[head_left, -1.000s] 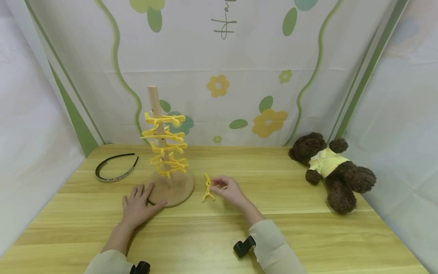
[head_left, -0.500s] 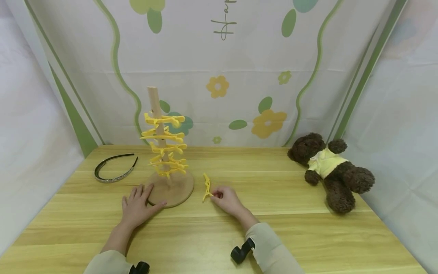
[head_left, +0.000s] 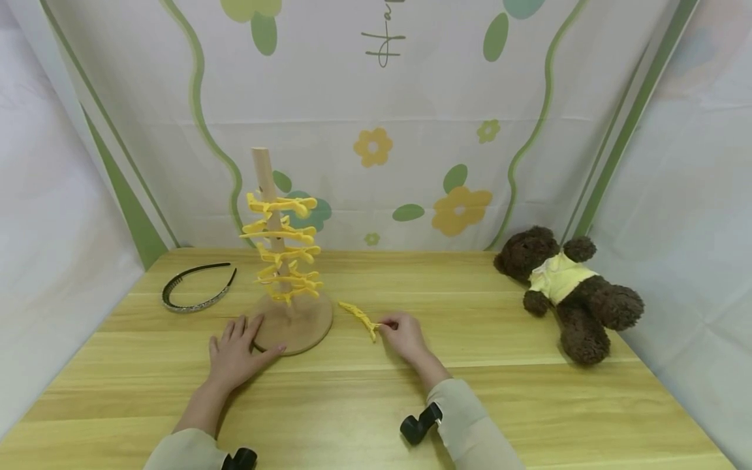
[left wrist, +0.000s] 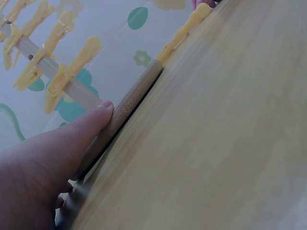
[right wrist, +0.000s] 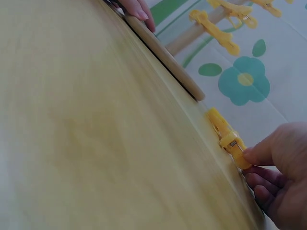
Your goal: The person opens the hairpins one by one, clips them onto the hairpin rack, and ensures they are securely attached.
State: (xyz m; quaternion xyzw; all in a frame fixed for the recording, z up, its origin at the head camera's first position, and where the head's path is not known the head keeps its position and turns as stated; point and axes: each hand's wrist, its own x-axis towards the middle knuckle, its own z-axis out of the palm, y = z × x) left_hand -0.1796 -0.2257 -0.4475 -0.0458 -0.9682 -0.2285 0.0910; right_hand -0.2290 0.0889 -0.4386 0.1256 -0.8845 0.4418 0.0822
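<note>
My right hand (head_left: pixel 405 336) pinches one end of a yellow plastic clip (head_left: pixel 360 316), low over the table to the right of the stand. A small spring shows on this clip (right wrist: pixel 229 140) in the right wrist view, with thumb and fingers at its tail. The left hand (head_left: pixel 235 356) rests spread at the near left edge of the round wooden base (head_left: pixel 308 326); its thumb lies against that base (left wrist: pixel 129 103). From the base rises a wooden post (head_left: pixel 264 173) carrying several yellow clips (head_left: pixel 288 251) that stick out sideways at different heights.
A black headband (head_left: pixel 196 305) with a glittery band lies left of the stand. At the right, a brown teddy bear (head_left: pixel 570 287) in a yellow shirt lies on the wooden table (head_left: pixel 446 281). A patterned cloth (head_left: pixel 329 85) hangs behind the table.
The right hand has shifted its hold to the clip's near end and swung the clip round, so its far end points left toward the base. The left hand stays put.
</note>
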